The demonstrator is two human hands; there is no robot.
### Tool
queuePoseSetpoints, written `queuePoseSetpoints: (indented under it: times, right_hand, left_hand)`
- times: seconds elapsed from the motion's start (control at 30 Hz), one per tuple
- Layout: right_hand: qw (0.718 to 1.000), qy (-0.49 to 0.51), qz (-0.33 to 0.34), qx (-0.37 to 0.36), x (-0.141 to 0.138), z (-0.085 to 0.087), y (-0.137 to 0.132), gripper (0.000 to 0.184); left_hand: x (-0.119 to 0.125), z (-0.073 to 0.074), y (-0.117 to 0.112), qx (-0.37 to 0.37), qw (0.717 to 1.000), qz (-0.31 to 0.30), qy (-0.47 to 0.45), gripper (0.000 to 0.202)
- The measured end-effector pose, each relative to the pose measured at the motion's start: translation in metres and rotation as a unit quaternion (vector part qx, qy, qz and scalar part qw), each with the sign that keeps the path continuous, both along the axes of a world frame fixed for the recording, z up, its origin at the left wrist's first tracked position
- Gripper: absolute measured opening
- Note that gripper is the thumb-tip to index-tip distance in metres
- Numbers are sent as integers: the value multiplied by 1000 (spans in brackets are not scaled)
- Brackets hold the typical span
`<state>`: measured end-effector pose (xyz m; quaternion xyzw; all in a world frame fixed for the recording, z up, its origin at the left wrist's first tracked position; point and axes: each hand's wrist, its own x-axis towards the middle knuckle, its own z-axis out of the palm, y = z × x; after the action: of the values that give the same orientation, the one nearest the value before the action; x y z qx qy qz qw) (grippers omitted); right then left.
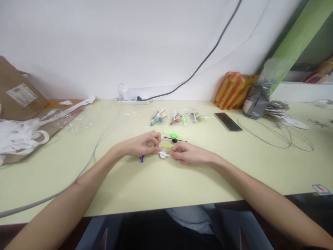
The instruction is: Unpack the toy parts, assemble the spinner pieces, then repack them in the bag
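Head view: mid-tabletop, the left hand (pixel 145 145) pinches something too small to identify, while the right hand (pixel 186 153) pinches a white disc piece (pixel 163 155); joining looks underway, needing fine alignment next.

Two hands meet at the middle of a pale green tabletop (pixel 161 187): the left hand (pixel 145 145) curled, fingertips pinched together, the right hand (pixel 186 154) pinching a small white disc (pixel 163 155) between them. Just beyond lie green (pixel 174 134) and black (pixel 174 140) spinners, then three bags (pixel 177 117) of coloured parts. A phone (pixel 228 122) rests to the right, a power strip (pixel 132 100) by the far wall.
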<state>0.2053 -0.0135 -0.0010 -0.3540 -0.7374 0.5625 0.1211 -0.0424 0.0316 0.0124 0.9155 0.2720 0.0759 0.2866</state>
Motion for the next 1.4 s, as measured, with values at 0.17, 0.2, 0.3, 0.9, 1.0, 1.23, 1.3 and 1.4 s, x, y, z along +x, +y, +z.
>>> queuePoseSetpoints:
  times: [0.17,0.2,0.3,0.9,1.0,1.23,1.3,1.4]
  right_hand:
    - [999,4,-13,-37,0,-4,3,33]
    - [999,8,-13,-41,0,-4,3,33]
    - [999,14,-10,-52,1,-2,3,32]
    - [992,-123,4,20,41,18,22,33]
    - [991,-133,-3,22,44,18,24,38]
    - [989,-146,-12,35,51,14,31,42]
    - [987,-153,-17,41,52,12,33,43]
    - [985,-163,-20,54,53,10,34,47]
  left_hand:
    - [1,-3,2,-11,1000,3,-9,46]
    - [1,-3,2,-13,1000,3,-12,46]
    - [0,-1,2,-24,999,2,-24,46]
    - [22,-10,-17,32,999,15,-20,32]
    - [24,-9,-18,79,996,17,-23,29]
    - [24,-9,-19,118,993,21,-11,26]
    - [24,-10,-18,122,992,21,-23,27]
    - [20,-10,-11,148,986,36,-61,30]
